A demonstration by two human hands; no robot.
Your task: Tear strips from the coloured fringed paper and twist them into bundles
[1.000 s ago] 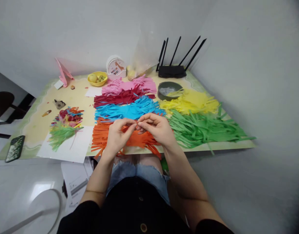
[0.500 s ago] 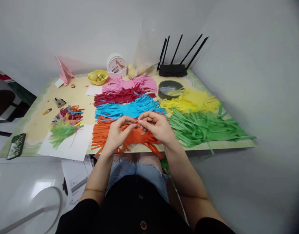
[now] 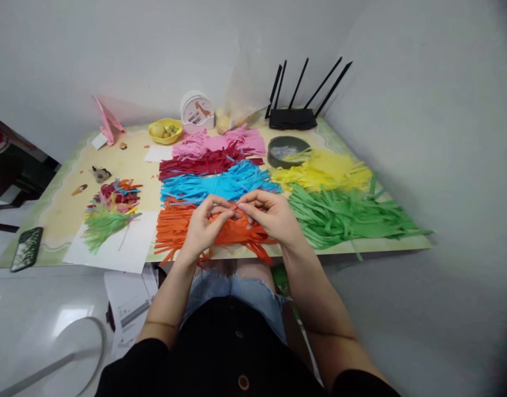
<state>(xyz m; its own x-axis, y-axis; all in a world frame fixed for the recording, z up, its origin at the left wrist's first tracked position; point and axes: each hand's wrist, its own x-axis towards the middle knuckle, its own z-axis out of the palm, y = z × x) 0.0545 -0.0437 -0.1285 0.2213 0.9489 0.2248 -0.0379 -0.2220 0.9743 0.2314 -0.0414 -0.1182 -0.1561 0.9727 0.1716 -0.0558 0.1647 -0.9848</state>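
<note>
My left hand and my right hand meet fingertip to fingertip above the fringed orange paper. Both are closed in a pinch. Between them runs a thin orange-red strip, mostly covered by the fingers. Just beyond the hands lies fringed blue paper, with dark red fringe and pink fringe behind it. To the right are yellow fringe and green fringe.
At left, a multicoloured heap of strips lies partly on a white sheet, near a phone. A dark round bowl, a black router, a yellow fruit bowl and a clear plastic bag stand at the back.
My hands have shifted slightly right, their fingertips still together, and the gap between them is slightly wider. The strip between them shows a little more. The papers lie as before.
</note>
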